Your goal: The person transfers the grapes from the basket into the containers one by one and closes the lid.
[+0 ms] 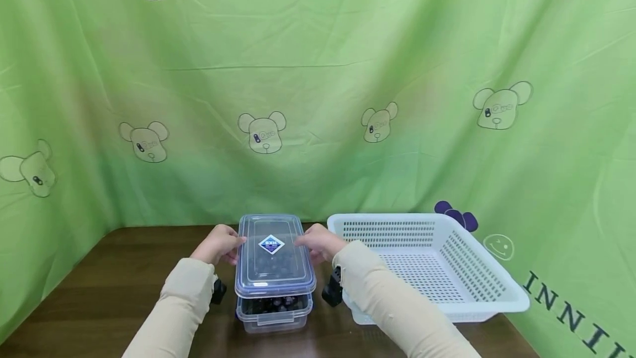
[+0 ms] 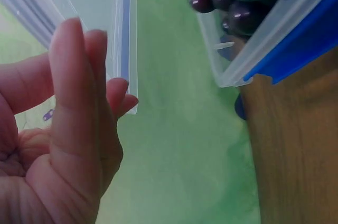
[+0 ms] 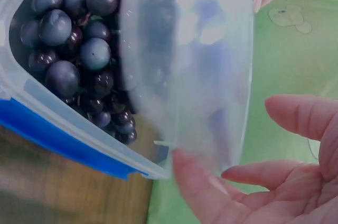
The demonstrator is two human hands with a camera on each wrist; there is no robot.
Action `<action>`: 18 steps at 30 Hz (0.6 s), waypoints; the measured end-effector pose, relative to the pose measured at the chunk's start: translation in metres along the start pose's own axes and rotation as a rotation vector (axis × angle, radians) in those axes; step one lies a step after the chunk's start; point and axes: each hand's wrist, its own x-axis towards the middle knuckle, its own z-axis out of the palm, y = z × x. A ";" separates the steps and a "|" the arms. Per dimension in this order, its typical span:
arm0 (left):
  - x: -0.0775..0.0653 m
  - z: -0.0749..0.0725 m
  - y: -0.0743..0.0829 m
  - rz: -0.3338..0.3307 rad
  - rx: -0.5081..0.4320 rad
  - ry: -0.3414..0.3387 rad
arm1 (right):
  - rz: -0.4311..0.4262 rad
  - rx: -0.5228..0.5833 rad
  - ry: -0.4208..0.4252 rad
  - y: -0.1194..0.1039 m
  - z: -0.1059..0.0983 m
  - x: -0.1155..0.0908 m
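Note:
Dark grapes (image 3: 95, 52) fill a clear plastic box (image 1: 275, 322), which has a blue side latch (image 2: 306, 44). Over the box, a clear lid (image 1: 268, 272) with a blue rim and a diamond label is held slightly raised and tilted, with grapes showing in the gap at the near end. My left hand (image 1: 221, 243) pinches the lid's left edge. On the opposite edge, my right hand (image 1: 323, 243) holds the lid, thumb over the top and fingers beneath. The lid hides part of the grapes.
Right of the box stands a white slotted basket (image 1: 502, 305), close to my right forearm. Both box and basket are on a brown wooden table (image 1: 99, 303). A green printed cloth (image 1: 318, 181) hangs behind and along the sides.

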 end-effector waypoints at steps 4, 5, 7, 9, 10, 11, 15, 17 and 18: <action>-0.001 0.004 -0.005 -0.015 0.020 0.003 | 0.013 0.026 0.004 0.001 0.007 -0.001; -0.001 0.004 -0.006 -0.017 0.024 0.001 | 0.015 0.032 0.003 0.001 0.008 -0.002; -0.001 0.006 -0.007 -0.013 0.037 -0.002 | 0.020 0.045 -0.003 0.002 0.009 -0.002; -0.001 0.007 -0.008 -0.012 0.052 0.000 | 0.013 0.041 -0.014 0.003 0.010 -0.002; 0.000 0.008 -0.009 -0.013 0.063 0.001 | 0.009 0.027 -0.020 0.004 0.011 -0.002; 0.000 0.008 -0.009 -0.011 0.074 0.000 | 0.002 0.016 -0.024 0.004 0.012 -0.003; 0.002 0.009 -0.013 -0.020 0.084 -0.011 | -0.016 -0.028 -0.016 0.006 0.016 -0.004; 0.003 0.010 -0.016 -0.032 0.079 -0.014 | -0.020 -0.027 -0.005 0.006 0.018 -0.005; 0.003 0.010 -0.017 -0.040 0.075 -0.012 | -0.022 -0.032 -0.001 0.007 0.019 -0.005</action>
